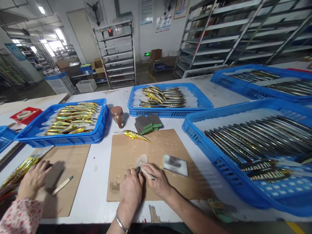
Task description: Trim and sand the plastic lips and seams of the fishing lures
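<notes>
A: Largest first. White table (pixel 97 191) is loaded with blue crates: dark lure bodies in the crate (pixel 243 195) at the right edge, gold striped ones in the crates at the far edge (pixel 170 112) and far left (pixel 73 138).

B: Work spot?

A: Brown cardboard mat (pixel 156 146) at the near edge, centre. One gold lure (pixel 133 135) is laid at its far-left corner, a grey pad (pixel 175 165) toward its right.

B: Hands?

A: Left hand (pixel 130 191) and right hand (pixel 158 180) are pressed close together on the mat. A small dark piece (pixel 138 169) is pinched in the left fingertips; a thin stick tool (pixel 148 174) is pinched in the right. A pale disc (pixel 141 160) is just beyond.

B: Handling?

A: Judged light, rigid, glossy, so slippery; best gripped at mid-body, clear of the thin ends.

B: Writing?

A: None legible; wall posters too small. A co-worker's hand (pixel 32 178) is seen at the left.
</notes>
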{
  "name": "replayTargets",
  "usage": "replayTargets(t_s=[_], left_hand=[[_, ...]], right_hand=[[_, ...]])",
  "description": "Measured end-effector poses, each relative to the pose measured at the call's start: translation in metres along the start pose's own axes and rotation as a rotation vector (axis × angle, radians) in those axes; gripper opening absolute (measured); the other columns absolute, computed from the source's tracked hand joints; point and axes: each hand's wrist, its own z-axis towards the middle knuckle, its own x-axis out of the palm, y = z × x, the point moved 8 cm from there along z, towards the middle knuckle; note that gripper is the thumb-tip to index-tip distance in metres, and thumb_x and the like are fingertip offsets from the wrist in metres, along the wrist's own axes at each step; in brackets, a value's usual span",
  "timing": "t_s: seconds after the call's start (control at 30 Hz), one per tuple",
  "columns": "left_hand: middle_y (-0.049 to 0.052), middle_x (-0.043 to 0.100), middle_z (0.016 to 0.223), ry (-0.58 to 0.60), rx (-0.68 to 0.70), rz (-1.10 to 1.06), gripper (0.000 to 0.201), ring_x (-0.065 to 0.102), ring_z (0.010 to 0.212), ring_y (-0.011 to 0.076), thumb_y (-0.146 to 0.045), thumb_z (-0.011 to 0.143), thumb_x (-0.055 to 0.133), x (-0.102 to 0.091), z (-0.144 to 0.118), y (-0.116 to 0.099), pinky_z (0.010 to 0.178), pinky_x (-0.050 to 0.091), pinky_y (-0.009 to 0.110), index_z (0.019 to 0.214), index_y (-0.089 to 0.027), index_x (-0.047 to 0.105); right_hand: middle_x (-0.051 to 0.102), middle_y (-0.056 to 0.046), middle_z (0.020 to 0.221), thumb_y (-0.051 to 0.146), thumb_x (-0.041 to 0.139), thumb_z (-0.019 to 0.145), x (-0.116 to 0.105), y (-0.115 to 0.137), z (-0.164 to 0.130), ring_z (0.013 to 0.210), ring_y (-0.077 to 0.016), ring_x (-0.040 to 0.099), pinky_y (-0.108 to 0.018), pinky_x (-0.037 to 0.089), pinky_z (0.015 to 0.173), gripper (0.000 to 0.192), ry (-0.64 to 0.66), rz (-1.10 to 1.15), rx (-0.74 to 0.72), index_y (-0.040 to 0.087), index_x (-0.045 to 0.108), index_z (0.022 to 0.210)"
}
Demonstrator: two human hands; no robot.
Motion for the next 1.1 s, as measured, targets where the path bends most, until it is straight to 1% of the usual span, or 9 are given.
replayTargets(t_s=[0.13, 0.37, 0.5, 0.57, 0.67, 0.8, 0.93, 1.0, 1.1], left_hand=[[0.013, 0.072, 0.107, -0.005, 0.01, 0.01, 0.026, 0.076, 0.099, 0.0273, -0.031, 0.108, 0.044, 0.0, 0.0, 0.0, 0.075, 0.056, 0.032, 0.113, -0.014, 0.064], [0.013, 0.072, 0.107, -0.016, 0.015, 0.004, 0.024, 0.075, 0.099, 0.0266, -0.03, 0.107, 0.047, 0.0, -0.001, 0.0, 0.075, 0.055, 0.031, 0.112, -0.014, 0.064], [0.012, 0.072, 0.106, -0.036, 0.003, -0.001, 0.025, 0.076, 0.096, 0.0266, -0.03, 0.107, 0.045, 0.0, -0.001, 0.0, 0.072, 0.054, 0.03, 0.112, -0.014, 0.064], [0.012, 0.072, 0.105, -0.051, 0.007, 0.004, 0.026, 0.076, 0.096, 0.0274, -0.03, 0.107, 0.045, 0.001, 0.0, 0.0, 0.071, 0.054, 0.031, 0.111, -0.014, 0.065], [0.012, 0.072, 0.105, -0.067, 0.011, 0.011, 0.026, 0.076, 0.095, 0.0276, -0.031, 0.107, 0.045, 0.003, 0.0, 0.0, 0.07, 0.054, 0.031, 0.11, -0.014, 0.065], [0.013, 0.072, 0.104, -0.076, 0.02, 0.008, 0.026, 0.076, 0.096, 0.0265, -0.031, 0.107, 0.045, 0.001, 0.0, -0.002, 0.069, 0.053, 0.029, 0.11, -0.014, 0.065], [0.013, 0.072, 0.106, -0.053, 0.019, 0.004, 0.026, 0.076, 0.096, 0.0277, -0.029, 0.108, 0.043, 0.003, 0.0, -0.001, 0.071, 0.054, 0.032, 0.111, -0.014, 0.065], [0.013, 0.071, 0.105, -0.057, 0.022, 0.013, 0.026, 0.076, 0.096, 0.0272, -0.029, 0.108, 0.044, 0.003, 0.0, -0.001, 0.07, 0.054, 0.031, 0.111, -0.014, 0.064], [0.012, 0.071, 0.103, -0.064, 0.035, 0.022, 0.023, 0.075, 0.097, 0.0251, -0.028, 0.107, 0.045, 0.002, 0.0, -0.002, 0.072, 0.053, 0.029, 0.109, -0.014, 0.064]], right_hand=[[0.071, -0.007, 0.099, 0.013, 0.046, 0.104, 0.001, 0.01, -0.005, 0.091, -0.0195, 0.069, -0.031, 0.061, 0.081, 0.022, -0.032, -0.008, -0.03, 0.023, 0.066, 0.107], [0.071, -0.006, 0.097, 0.014, 0.041, 0.107, -0.001, 0.015, -0.004, 0.088, -0.0196, 0.068, -0.032, 0.06, 0.078, 0.026, -0.032, 0.001, -0.034, 0.023, 0.065, 0.103], [0.071, -0.005, 0.091, 0.018, 0.043, 0.108, -0.01, 0.004, -0.001, 0.085, -0.02, 0.069, -0.033, 0.059, 0.077, 0.02, -0.176, 0.0, 0.043, 0.023, 0.062, 0.105], [0.071, -0.005, 0.089, 0.02, 0.043, 0.108, -0.011, -0.002, 0.0, 0.083, -0.0202, 0.069, -0.033, 0.059, 0.076, 0.019, -0.205, -0.015, 0.086, 0.023, 0.062, 0.104], [0.071, -0.005, 0.091, 0.019, 0.042, 0.109, -0.006, -0.003, 0.003, 0.086, -0.0202, 0.069, -0.032, 0.059, 0.078, 0.022, -0.166, -0.011, 0.084, 0.023, 0.063, 0.103], [0.07, -0.006, 0.094, 0.019, 0.04, 0.109, -0.004, 0.0, 0.003, 0.087, -0.0195, 0.068, -0.031, 0.06, 0.076, 0.025, -0.158, 0.001, 0.06, 0.024, 0.064, 0.102], [0.069, -0.006, 0.093, 0.016, 0.039, 0.108, 0.002, 0.008, 0.0, 0.088, -0.0195, 0.067, -0.033, 0.061, 0.079, 0.029, -0.102, -0.056, -0.018, 0.024, 0.064, 0.098], [0.069, -0.006, 0.095, 0.015, 0.041, 0.108, 0.005, 0.01, -0.004, 0.091, -0.02, 0.067, -0.034, 0.061, 0.081, 0.025, -0.076, -0.083, -0.04, 0.023, 0.064, 0.101], [0.069, -0.007, 0.098, 0.015, 0.043, 0.107, 0.006, 0.01, -0.007, 0.09, -0.0198, 0.068, -0.033, 0.062, 0.08, 0.022, -0.079, -0.08, -0.037, 0.022, 0.064, 0.107]])
